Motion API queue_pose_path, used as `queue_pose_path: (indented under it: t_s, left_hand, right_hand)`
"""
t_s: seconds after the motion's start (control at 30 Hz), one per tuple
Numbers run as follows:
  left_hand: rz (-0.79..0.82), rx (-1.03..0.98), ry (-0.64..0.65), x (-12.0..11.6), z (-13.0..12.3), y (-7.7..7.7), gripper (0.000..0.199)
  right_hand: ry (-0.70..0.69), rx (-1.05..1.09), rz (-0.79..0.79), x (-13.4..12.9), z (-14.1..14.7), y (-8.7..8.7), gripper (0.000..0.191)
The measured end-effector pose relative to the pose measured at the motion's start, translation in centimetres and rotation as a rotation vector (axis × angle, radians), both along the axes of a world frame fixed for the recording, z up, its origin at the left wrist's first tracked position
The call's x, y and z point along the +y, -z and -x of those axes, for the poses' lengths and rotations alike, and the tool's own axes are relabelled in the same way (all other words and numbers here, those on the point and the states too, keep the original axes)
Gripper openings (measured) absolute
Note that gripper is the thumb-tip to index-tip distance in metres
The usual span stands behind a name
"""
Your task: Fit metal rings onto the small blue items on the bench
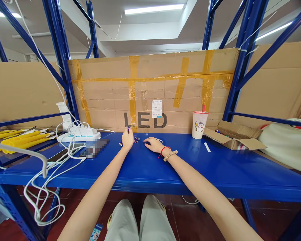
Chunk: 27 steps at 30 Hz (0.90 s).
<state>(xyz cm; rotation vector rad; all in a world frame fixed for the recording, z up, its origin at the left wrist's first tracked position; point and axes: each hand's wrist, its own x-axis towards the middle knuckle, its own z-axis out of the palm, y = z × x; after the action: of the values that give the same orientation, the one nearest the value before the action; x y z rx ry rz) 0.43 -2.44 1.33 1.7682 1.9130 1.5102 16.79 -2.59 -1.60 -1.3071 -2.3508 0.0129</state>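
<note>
A small purple item [128, 128] pokes up from the left hand [127, 138], above the far middle of the table [145, 170]; that hand's grip is closed around it. Small dark pieces [136, 140] lie just right of this hand. The right hand [154, 144] is palm down, its grip loosely open, with nothing visible in it. Farther right stand a lidded cup [200, 125] and an open cardboard box [234, 134]; to the left are white cables [71, 147] and yellow-handled tools [27, 140].
</note>
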Motion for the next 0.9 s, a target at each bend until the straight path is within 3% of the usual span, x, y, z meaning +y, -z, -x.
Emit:
queue_pose_path:
  t_s: [0.13,0.37,0.63,0.9]
  left_hand:
    - [0.03,-0.039,-0.109,-0.2,0.1,-0.2,0.034]
    - [0.144,0.071,-0.118,-0.2,0.7,-0.1,0.029]
    - [0.214,0.348,0.13,-0.3,0.1,1.1,0.03]
    - [0.261,0.492,0.231,-0.3,0.2,1.4,0.02]
  right_hand:
    - [0.004,-0.003,0.009,0.0,0.0,-0.1,0.03]
    - [0.009,-0.015,0.017,-0.3,0.0,-0.3,0.03]
    - [0.014,-0.023,0.011,-0.2,0.0,-0.1,0.028]
    - [0.004,-0.02,0.005,0.0,0.0,0.0,0.028]
